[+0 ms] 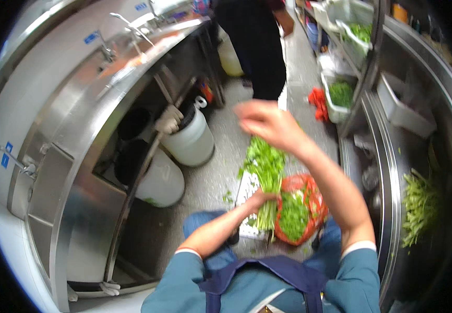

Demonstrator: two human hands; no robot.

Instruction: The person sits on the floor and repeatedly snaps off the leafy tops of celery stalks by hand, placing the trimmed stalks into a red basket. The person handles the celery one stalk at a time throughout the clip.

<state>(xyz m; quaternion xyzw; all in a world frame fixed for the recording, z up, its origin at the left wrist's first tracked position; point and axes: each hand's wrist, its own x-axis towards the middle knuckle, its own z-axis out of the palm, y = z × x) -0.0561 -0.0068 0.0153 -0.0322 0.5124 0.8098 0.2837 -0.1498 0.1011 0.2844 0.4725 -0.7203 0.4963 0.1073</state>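
My left hand (264, 198) is closed around the stems of a bunch of leafy green vegetables (265, 160), which lies lengthwise over a white perforated basket or tray (245, 187) low between my knees. My right hand (267, 121) is raised above the leafy end, its fingers curled and blurred; whether they hold anything cannot be told. Just right of the bunch stands an open red plastic bag (316, 195) with green leaves (294, 217) inside.
White buckets (192, 137) stand under the steel sink counter (96, 101) at left. A person in dark clothes (255, 47) stands ahead. At right are a white tub of greens (339, 109), a red bag (318, 103), a steel shelf with cut stems (417, 211) and a white bin (404, 113).
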